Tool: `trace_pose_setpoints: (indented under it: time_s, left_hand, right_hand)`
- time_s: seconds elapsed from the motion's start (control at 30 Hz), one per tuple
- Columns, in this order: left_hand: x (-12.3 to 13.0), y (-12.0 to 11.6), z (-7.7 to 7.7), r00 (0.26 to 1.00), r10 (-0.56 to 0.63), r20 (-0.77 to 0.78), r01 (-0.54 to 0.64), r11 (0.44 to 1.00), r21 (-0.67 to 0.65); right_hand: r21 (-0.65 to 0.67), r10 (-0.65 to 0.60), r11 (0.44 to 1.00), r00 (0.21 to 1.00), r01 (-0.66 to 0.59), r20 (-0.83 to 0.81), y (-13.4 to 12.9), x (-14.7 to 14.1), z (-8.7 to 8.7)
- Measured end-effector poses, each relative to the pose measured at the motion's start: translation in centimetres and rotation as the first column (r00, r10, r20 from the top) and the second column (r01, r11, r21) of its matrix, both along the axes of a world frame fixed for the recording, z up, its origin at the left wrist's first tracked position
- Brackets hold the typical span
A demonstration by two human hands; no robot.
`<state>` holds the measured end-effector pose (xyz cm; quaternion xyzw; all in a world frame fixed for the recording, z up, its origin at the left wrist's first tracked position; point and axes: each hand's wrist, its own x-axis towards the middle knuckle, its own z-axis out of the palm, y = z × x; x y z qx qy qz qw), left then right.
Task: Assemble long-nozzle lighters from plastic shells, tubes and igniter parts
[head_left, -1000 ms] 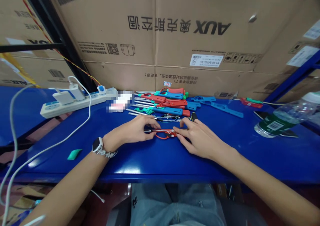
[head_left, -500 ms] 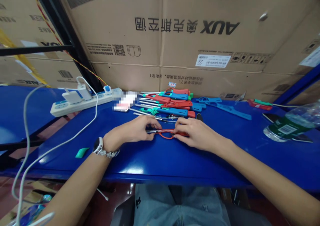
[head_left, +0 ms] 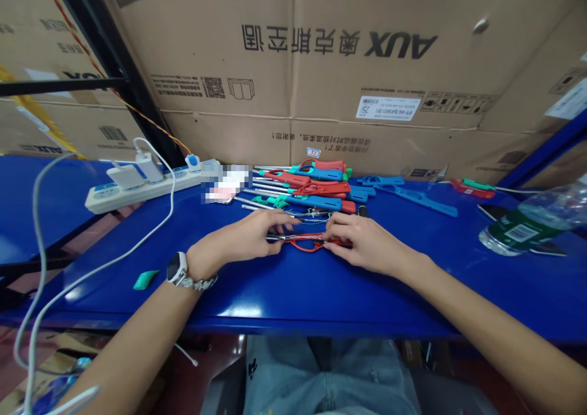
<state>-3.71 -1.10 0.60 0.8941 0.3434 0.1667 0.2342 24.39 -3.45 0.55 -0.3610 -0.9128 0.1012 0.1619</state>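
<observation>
1. Cardboard box (head_left: 330, 76) with upside-down AUX print stands behind the lighter pile (head_left: 318, 188); blue tabletop (head_left: 257, 293) under everything.
2. Pile = long-nosed lighters, red and blue bodies, some green parts, metal tubes pointing left.
3. Red lighter (head_left: 305, 237) is in front of the pile, on the person's side. Tube end left, trigger loop toward the person, thin pale wires along the body.
4. Left hand (head_left: 250, 236): closed, thumb and fingers pinching the red lighter at the tube end. White watch (head_left: 178, 268) on that wrist.
5. Right hand (head_left: 364, 242): closed on the red lighter's handle end, fingertips at the wires. Palm side hidden, exact grip can't be told.
6. Thin tube parts with wires (head_left: 314, 214) lie just in front of the pile, between it and the red lighter.
7. Right of the pile: blue plastic shells (head_left: 413, 199), then a red-and-green piece (head_left: 474, 189), then a green-labelled bottle (head_left: 521, 232).
8. Left of the pile: pixelated flat item just beside it, then white power strip (head_left: 167, 184) with plugs in.
9. Green piece (head_left: 145, 279): front-left of the pile, well apart.
</observation>
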Motion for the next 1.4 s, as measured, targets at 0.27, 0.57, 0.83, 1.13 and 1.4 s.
trace_pose_setpoints:
  time_s: [0.27, 0.57, 0.83, 1.13, 1.4]
  left_hand:
    - [-1.2, 0.7, 0.0, 0.999, 0.011, -0.045, -0.013, 0.999, -0.049]
    - [0.4, -0.6, 0.6, 0.997, 0.075, 0.005, -0.075, 0.985, 0.156]
    - [4.0, -0.5, -0.8, 0.996, -0.084, -0.039, 0.092, 0.946, 0.312]
    - [3.8, 0.3, -2.2, 0.992, -0.128, -0.008, 0.124, 0.941, 0.315]
    - [3.8, -0.3, -2.1, 0.995, -0.100, 0.000, 0.094, 0.938, 0.335]
  right_hand:
    - [-0.172, -0.034, 0.985, 0.985, 0.004, -0.171, 0.4, 0.0, -0.5]
    - [-0.187, -0.061, 0.982, 0.976, 0.021, -0.211, 0.5, -0.1, -0.4]
    - [-0.094, -0.027, 0.996, 0.979, 0.009, -0.202, 0.3, 0.0, -0.9]
    - [-0.123, -0.019, 0.992, 0.976, -0.009, -0.218, 0.2, 0.5, -0.9]
    - [0.091, -0.015, 0.996, 1.000, 0.017, -0.021, 0.1, 1.3, -1.1]
